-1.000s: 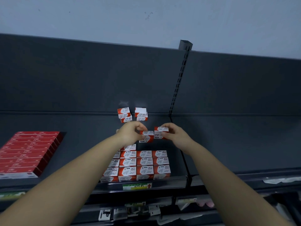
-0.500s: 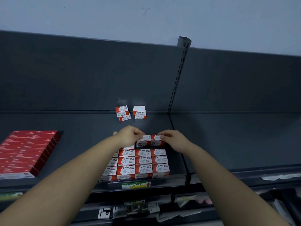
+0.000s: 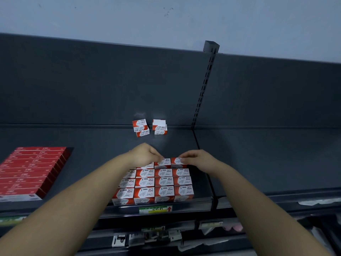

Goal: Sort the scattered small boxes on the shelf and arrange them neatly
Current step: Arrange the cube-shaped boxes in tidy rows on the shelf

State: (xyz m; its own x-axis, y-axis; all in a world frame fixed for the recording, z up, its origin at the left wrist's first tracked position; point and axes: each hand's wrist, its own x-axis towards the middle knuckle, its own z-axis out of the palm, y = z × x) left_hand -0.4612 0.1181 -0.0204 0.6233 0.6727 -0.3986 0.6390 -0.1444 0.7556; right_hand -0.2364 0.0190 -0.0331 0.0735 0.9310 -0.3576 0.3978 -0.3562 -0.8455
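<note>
Two small red-and-white paper-clip boxes sit side by side at the far edge of the neat block (image 3: 156,185) on the shelf (image 3: 92,145): the left hand (image 3: 145,154) pinches the left box (image 3: 163,162), the right hand (image 3: 195,159) pinches the right box (image 3: 176,161), each grip closed on its box, long axes running left-right. The block beneath shows four columns and about four rows reaching the shelf's near lip. Farther back, four loose boxes stand in two stacks of two (image 3: 141,127) (image 3: 160,127) against the back panel, bare shelf between. Flat red packs (image 3: 31,170) fill the left end; the upright (image 3: 204,89) bounds the right.
</note>
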